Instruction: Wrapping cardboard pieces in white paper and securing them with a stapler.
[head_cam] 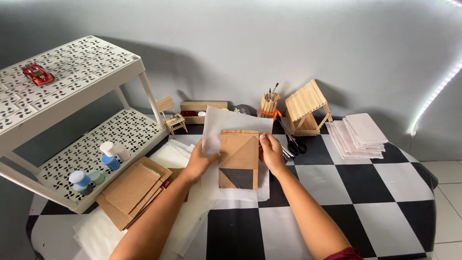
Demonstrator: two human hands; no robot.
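Both hands held a brown paper bag [239, 159] between them over a translucent sheet [226, 126], the left hand [199, 162] gripping its left edge and the right hand [271, 153] pinching its right edge, its top apparently folded already, while a stack of brown bags [132, 190] lay below-left of the left hand, seemingly untouched.

You are at a home craft corner, probably a hobby nook in a plain grey-walled room. Your desk [375, 202] wears a black-and-white checkered cover, and on it stand a craft-stick house [305, 107], a tiny stick chair [171, 115], scissors [294, 142], cardboard pieces [132, 188] and paper stacks [357, 135]. Paint pots [109, 158] sit on a white plastic shelf [72, 82], beside an LED strip [435, 94].
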